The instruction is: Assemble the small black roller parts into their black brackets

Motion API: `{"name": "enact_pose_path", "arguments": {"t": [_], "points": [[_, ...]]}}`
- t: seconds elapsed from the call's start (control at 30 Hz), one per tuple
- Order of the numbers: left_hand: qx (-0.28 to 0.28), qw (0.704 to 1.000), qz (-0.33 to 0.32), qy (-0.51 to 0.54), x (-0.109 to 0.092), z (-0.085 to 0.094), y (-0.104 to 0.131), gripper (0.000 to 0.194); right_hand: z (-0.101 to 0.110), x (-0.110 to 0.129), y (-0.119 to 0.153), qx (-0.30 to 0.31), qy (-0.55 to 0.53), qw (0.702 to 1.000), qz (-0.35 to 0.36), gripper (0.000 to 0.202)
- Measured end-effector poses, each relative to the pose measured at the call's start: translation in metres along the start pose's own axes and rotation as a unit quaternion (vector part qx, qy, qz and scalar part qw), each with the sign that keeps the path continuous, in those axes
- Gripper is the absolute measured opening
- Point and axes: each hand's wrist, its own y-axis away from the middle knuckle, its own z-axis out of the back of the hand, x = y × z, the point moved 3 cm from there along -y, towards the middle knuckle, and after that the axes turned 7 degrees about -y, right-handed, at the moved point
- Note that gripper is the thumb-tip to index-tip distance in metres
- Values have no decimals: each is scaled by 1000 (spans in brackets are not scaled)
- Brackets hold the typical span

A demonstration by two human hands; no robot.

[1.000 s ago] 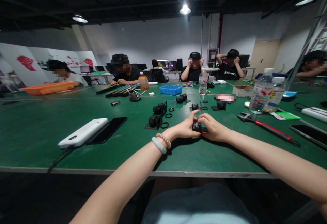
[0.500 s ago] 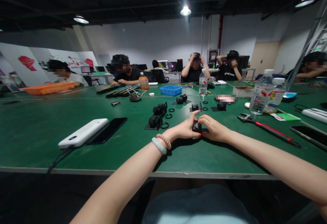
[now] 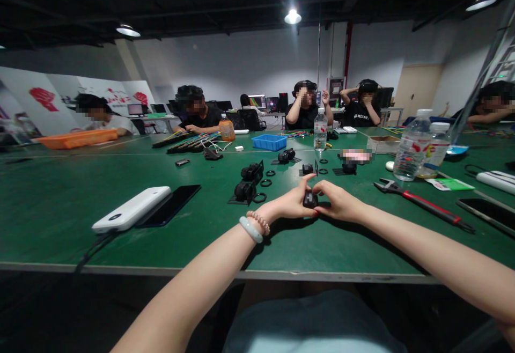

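Between my two hands is a small black boxy part (image 3: 309, 199), just above or on the green table (image 3: 217, 245); its exact kind is not clear. My left hand (image 3: 295, 200) grips it from the left, thumb and fingers closed round its side. On the other side my right hand (image 3: 340, 200) pinches it with bent fingers. Left of my hands stand black bracketed parts (image 3: 244, 192), with black rings (image 3: 259, 198) lying beside them. Beyond my fingers are another small black part (image 3: 307, 169) on a flat plate and a black piece (image 3: 349, 168) to its right.
At left lie a white power bank (image 3: 132, 208) and a dark phone (image 3: 173, 205). An adjustable wrench (image 3: 426, 204) with red-black handle lies right, near water bottles (image 3: 411, 149). Farther back are a blue tray (image 3: 269, 142) and an orange bottle (image 3: 226, 129). Several people sit across the table.
My right hand has shifted slightly, its fingertips now lower against the black part. Across the table, one person has lowered and turned their hands away from the head.
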Motion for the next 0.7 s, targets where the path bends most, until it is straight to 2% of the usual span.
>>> {"name": "enact_pose_path", "arguments": {"t": [0.7], "points": [[-1,1000,19,7,2,0,-1,89,4,-2,-1,10,-16,999,-34,28]]}}
